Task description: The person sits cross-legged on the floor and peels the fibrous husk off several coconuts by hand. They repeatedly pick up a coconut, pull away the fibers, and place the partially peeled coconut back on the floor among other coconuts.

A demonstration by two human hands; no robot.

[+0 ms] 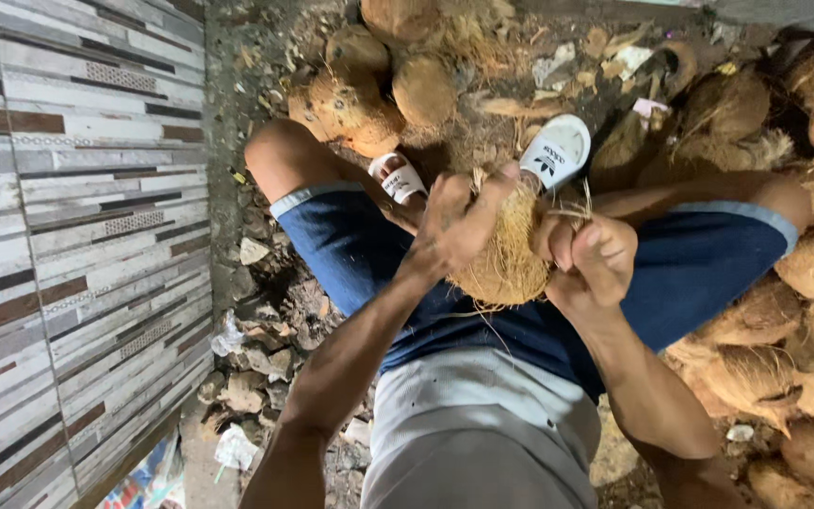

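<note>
Over the lap, between the knees, both hands clasp one fibrous coconut [504, 259]: the left hand [459, 221] spreads across its top, the right hand [591, 254] is fisted around husk strands at its side. Beyond are white sandals [555, 151], then more coconuts [360, 99] on the littered ground [266, 311].
</note>
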